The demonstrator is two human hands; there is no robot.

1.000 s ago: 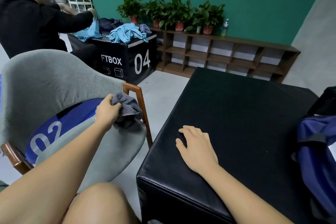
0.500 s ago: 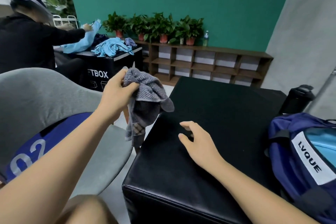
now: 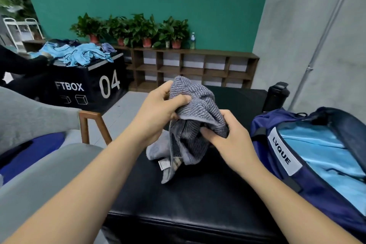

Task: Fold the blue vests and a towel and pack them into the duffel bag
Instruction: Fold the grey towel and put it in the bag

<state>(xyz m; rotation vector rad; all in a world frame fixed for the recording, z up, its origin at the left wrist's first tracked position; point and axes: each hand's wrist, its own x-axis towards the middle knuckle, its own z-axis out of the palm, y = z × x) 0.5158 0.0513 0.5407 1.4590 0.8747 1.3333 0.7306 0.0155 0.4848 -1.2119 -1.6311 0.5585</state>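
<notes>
- Found the grey ribbed towel (image 3: 195,117) bunched and raised over the black padded block (image 3: 198,204), between both hands. Lower end, with a small white tag, hanging down toward the block's top; cannot tell whether touching.
- Noted the left hand (image 3: 156,113) clenched on the towel's upper left folds, thumb pressed across the cloth.
- Noted the right hand (image 3: 229,140) grasping the towel's lower right bunch, fingers curled into the fabric from below.
- Recorded the navy duffel bag (image 3: 277,180) on the right part of the block, just beside the right hand. Open at the top, with a white label reading LVQUE along the near rim.
- Saw light blue fabric (image 3: 320,154) inside the bag; cannot tell whether lining or garment.
- Logged a black bottle (image 3: 276,96) upright behind the bag, near the block's far edge.
- Logged a grey chair (image 3: 35,117) with a wooden frame to the left of the block, and dark blue fabric (image 3: 33,148) lying on its seat.
- Farther left, recorded a black box (image 3: 83,85) marked FTBOX 04, heaped with light blue garments (image 3: 83,55). Also a dark sleeve (image 3: 19,63) of another person at the frame's left edge.
- Along the green wall, noted a low wooden shelf (image 3: 190,69), a row of potted plants (image 3: 138,29) on top, and a clear water bottle (image 3: 192,40) at the row's right end.
</notes>
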